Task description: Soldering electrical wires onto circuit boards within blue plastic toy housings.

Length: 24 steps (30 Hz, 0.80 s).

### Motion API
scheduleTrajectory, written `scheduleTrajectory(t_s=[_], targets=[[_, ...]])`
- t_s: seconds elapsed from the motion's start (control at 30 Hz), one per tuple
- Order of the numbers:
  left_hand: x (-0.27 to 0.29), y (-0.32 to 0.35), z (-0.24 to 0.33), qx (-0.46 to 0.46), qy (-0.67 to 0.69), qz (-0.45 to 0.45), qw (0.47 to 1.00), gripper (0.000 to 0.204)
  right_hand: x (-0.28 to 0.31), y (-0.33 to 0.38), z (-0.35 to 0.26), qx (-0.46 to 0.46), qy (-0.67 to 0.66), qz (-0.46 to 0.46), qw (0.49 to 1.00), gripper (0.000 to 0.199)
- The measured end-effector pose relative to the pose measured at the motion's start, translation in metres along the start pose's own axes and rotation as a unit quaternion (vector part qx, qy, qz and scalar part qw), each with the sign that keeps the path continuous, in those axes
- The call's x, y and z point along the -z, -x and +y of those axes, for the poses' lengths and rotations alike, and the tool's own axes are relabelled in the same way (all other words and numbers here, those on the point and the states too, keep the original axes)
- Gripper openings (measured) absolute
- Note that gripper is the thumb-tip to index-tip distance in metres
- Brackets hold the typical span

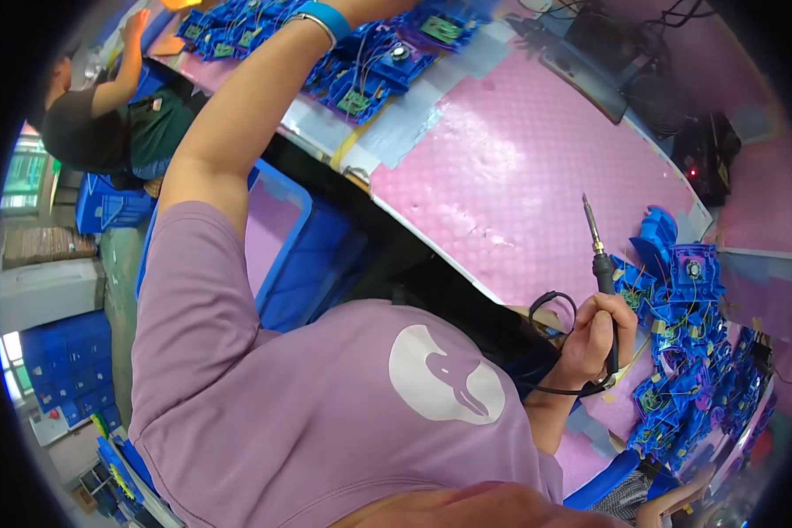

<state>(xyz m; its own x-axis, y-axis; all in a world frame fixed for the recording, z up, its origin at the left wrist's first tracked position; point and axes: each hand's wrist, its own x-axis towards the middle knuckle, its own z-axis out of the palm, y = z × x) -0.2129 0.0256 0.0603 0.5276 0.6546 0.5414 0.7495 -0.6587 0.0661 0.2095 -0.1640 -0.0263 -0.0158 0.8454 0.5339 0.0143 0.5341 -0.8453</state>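
My right hand (597, 341) is closed around the black handle of a soldering iron (603, 271), whose bare metal tip points up and away over the pink work surface (493, 167). The iron's black cable loops beside my wrist. Far off to the left, my left arm reaches toward blue plastic housings (387, 75) that carry green circuit boards and thin wires. Only part of my left hand (370, 9) shows at the upper edge, above a blue wristband; its fingers are cut off or blurred, so what it touches is not visible.
More blue housings with wires and boards (678, 343) are heaped on the right. A black box with a red light (708, 163) stands at the back right. Below the table edge sits a blue bin (299, 255). Another person (97, 123) works at the far left.
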Motion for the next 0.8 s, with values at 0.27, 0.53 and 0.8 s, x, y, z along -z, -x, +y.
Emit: scheduleTrajectory(t_s=[0.27, 0.53, 0.8], targets=[[-0.024, 0.015, -0.075, 0.057, -0.012, -0.025, 0.998, 0.016, -0.008, -0.002, -0.002, -0.014, 0.003, -0.007, 1.0, 0.021], [0.066, 0.017, -0.004, -0.002, -0.253, -0.03, 0.967, 0.035, -0.008, 0.006, -0.018, -0.01, -0.017, -0.014, 1.0, 0.019], [0.133, -0.025, 0.027, -0.173, 0.054, 0.061, 0.982, 0.025, 0.001, 0.021, -0.027, 0.031, -0.035, -0.014, 0.999, 0.017]])
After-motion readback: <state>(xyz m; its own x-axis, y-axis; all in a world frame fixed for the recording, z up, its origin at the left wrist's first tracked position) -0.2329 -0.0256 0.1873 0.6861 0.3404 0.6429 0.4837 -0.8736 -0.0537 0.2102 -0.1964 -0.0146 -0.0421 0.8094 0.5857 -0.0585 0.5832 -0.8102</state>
